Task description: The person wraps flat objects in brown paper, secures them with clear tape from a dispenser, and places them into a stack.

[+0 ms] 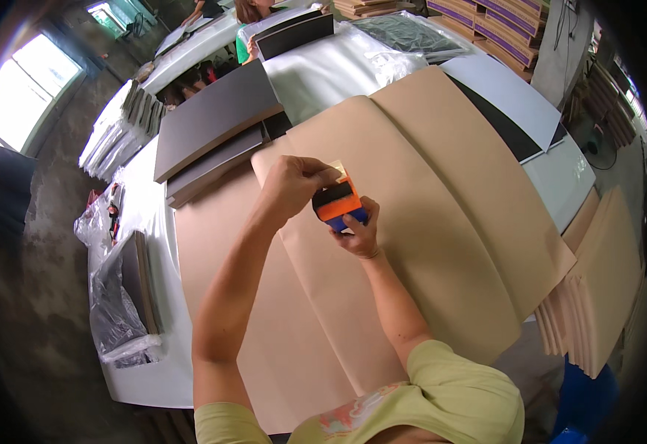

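My right hand [361,231] is wrapped round an orange and blue tape dispenser [347,206] with a dark strip on its upper side. At its top end, my left hand [292,183] pinches a short piece of pale yellowish tape [340,170]. Both hands are above a large brown cardboard sheet [427,185], creased and spread over the table. Part of the dispenser and of the tape is hidden by my fingers.
Dark flat boxes [216,111] are stacked beyond the left hand. A plastic-wrapped dark panel [135,285] lies at the left edge. Folded cardboard [590,288] leans at the right. Across the table, a person in green [243,48] handles a dark panel [297,37].
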Tool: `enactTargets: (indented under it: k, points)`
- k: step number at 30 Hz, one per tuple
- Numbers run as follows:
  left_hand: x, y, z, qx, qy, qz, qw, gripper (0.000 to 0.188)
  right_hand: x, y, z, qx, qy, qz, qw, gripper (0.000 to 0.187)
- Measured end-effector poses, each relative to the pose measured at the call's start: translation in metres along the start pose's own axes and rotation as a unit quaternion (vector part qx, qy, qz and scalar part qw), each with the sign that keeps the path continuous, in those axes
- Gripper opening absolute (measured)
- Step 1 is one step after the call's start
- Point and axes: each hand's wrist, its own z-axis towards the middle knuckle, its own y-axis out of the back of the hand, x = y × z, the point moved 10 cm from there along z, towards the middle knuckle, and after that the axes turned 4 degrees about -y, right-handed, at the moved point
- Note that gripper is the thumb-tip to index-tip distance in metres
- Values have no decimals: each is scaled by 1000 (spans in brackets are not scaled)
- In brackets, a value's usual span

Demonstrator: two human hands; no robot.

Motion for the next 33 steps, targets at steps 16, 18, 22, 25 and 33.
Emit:
enactTargets:
  k: [16, 18, 22, 25, 33]
  points:
    - [54, 50, 75, -180, -110, 306, 928, 70, 30, -12, 63, 426, -296, -177, 836, 60]
    - [104, 1, 60, -164, -96, 261, 947, 75, 33, -5, 54, 452, -294, -161, 826, 55]
    - [156, -53, 36, -103, -24, 192, 976, 82, 23, -13, 24, 562, -368, -182, 718, 40]
    - [164, -58, 30, -110, -35, 164, 980, 86, 17, -18, 13, 592, -390, -197, 677, 34]
    - [130, -21, -2, -359, 8, 265, 895, 86, 11, -26, 12, 565, -390, -219, 693, 36]
